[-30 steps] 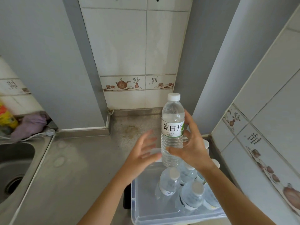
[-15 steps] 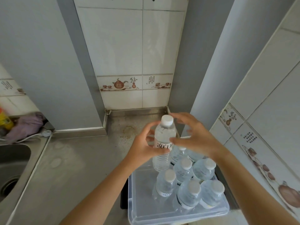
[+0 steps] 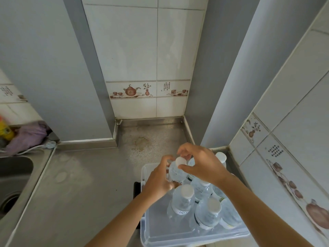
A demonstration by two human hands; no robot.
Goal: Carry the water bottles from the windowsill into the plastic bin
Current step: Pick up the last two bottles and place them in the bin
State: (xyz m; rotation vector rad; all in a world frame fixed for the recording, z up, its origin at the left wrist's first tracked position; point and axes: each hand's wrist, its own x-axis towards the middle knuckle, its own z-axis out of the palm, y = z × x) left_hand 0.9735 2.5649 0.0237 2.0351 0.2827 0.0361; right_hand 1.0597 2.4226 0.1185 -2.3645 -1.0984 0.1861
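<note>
A clear water bottle point(image 3: 176, 171) with a white cap stands upright inside the clear plastic bin point(image 3: 153, 230), at its far left. My left hand point(image 3: 159, 180) wraps the bottle's body from the left. Fingers of my right hand point(image 3: 201, 166) curl around the cap and neck from the right. Several more capped bottles point(image 3: 183, 202) stand packed in the bin's right and near part; some are hidden under my right wrist. No windowsill is in view.
The bin sits on a steel counter point(image 3: 85, 189) in a tiled corner, with the wall point(image 3: 293, 148) close on its right. A sink basin point(image 3: 12, 177) lies at the far left, with a purple cloth point(image 3: 26, 136) behind it.
The bottle, held high over the bin a second ago, has come down into the bin. My left hand has closed on its body, and my right hand has slid up to the cap.
</note>
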